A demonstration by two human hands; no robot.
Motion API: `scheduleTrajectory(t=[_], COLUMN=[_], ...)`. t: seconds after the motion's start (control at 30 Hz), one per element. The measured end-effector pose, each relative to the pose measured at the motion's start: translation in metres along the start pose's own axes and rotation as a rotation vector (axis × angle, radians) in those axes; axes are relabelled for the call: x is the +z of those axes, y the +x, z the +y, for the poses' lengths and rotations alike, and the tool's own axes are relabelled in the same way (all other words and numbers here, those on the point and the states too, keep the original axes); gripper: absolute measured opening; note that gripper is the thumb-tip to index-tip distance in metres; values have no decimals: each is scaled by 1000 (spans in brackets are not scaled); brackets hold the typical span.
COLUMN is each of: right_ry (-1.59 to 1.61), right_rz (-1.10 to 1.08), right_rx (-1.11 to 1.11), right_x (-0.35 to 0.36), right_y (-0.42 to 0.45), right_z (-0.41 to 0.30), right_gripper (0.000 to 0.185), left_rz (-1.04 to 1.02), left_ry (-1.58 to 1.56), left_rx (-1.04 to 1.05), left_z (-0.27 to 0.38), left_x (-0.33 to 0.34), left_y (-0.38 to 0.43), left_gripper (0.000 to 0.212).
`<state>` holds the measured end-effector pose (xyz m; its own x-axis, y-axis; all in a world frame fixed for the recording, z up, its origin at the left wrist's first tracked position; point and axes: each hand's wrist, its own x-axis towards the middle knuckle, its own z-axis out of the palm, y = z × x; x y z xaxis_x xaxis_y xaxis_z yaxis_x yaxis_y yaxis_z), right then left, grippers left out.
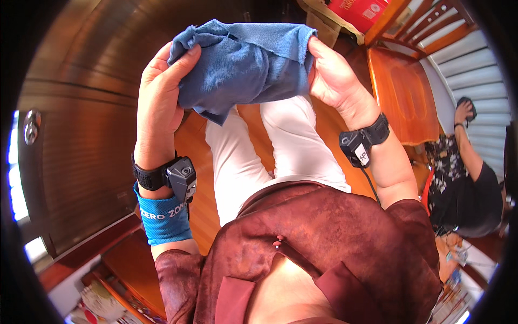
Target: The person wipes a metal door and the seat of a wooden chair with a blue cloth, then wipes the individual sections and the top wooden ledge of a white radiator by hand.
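A blue cloth (247, 60), folded and somewhat crumpled, is stretched between my two hands in front of me. My left hand (162, 89) grips its left end, with the thumb on top and the fingers behind the fabric. At the opposite end, my right hand (334, 75) holds the edge; most of its fingers are hidden by the cloth. One corner of the fabric hangs down near my left hand. Below it are my legs in white trousers (283, 146). Each forearm carries a strapped black device, the left one (182, 178) above a blue sleeve band (164, 218).
A brown door (81, 162) with a metal handle (32, 126) stands at the left. On the right is a wooden chair (400, 97), with a red printed package (358, 14) beyond it. Farther right, another person in dark clothes (465, 194) holds a dark object (467, 107).
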<state>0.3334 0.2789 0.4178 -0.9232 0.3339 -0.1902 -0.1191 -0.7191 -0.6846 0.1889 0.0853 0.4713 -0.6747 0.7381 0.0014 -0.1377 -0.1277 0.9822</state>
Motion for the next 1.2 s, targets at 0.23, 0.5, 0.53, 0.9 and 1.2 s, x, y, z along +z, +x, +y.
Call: scheduleTrajectory(t=[0.23,0.5,0.53,0.9,1.2], right_ry=[184,-81,-58,-274,-216], right_rz=[-180,-571,-568,-637,-709], right_rx=[361,119,53,156,325], right_x=[50,45,40,31,9], right_y=[-6,-38,-38,-37,-56], right_z=[22,7,5,-30,-2], right_gripper=[50,33,31,40,40], left_rz=[397,15,-24,115,261], left_ry=[-149,379,295,90,-31], left_rx=[48,190,188,8,62], left_z=[10,21,23,-11,-23], left_x=[-8,104,107,82,88], left_y=[-6,-75,-79,-106,-122], left_gripper=[21,39,38,33,24])
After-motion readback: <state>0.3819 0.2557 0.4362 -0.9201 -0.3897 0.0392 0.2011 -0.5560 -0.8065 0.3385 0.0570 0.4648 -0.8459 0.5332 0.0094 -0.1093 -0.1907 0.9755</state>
